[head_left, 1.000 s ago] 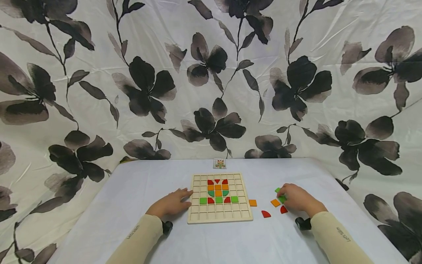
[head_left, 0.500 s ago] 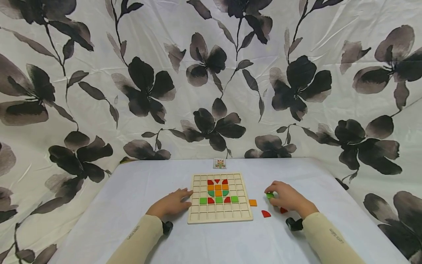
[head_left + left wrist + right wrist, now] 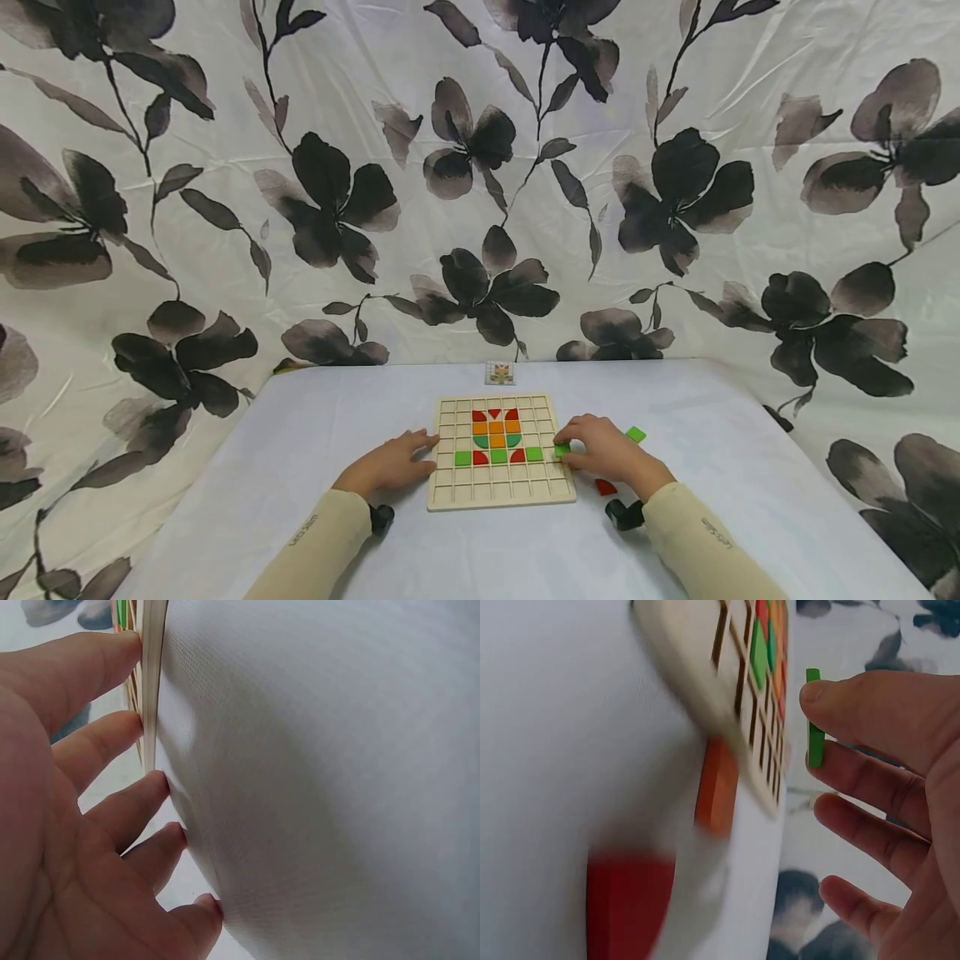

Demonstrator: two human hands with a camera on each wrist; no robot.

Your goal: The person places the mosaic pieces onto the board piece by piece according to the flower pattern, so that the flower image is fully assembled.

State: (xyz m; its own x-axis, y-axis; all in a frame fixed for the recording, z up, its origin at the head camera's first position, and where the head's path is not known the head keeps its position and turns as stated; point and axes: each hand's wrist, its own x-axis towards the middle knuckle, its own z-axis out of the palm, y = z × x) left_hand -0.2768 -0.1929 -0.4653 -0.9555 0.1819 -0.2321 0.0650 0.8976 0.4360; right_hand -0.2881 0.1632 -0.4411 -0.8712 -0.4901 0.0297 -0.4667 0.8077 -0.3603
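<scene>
A wooden grid board [image 3: 450,496] lies on the table, with red, orange and green tiles set in several of its cells. At its left edge, the fingertips of my left hand [image 3: 386,461] rest against the side, fingers fairly straight; the left wrist view shows thumb and index finger touching the wooden rim [image 3: 152,682]. My right hand [image 3: 611,450] pinches a green square tile [image 3: 814,724] between thumb and index finger, over the board's right edge. Below it, an orange tile [image 3: 717,787] lies beside the board; the hand hides it in the head view.
A red quarter-circle tile [image 3: 605,487] lies right of the board, near the right wrist. A loose green tile [image 3: 636,434] lies just beyond the right hand. A small pattern card [image 3: 500,372] is at the table's back edge, before a floral curtain [image 3: 480,208].
My right hand has picked a green tile from the loose pieces and carried it left to the board's right edge. The left hand and board have stayed in place.
</scene>
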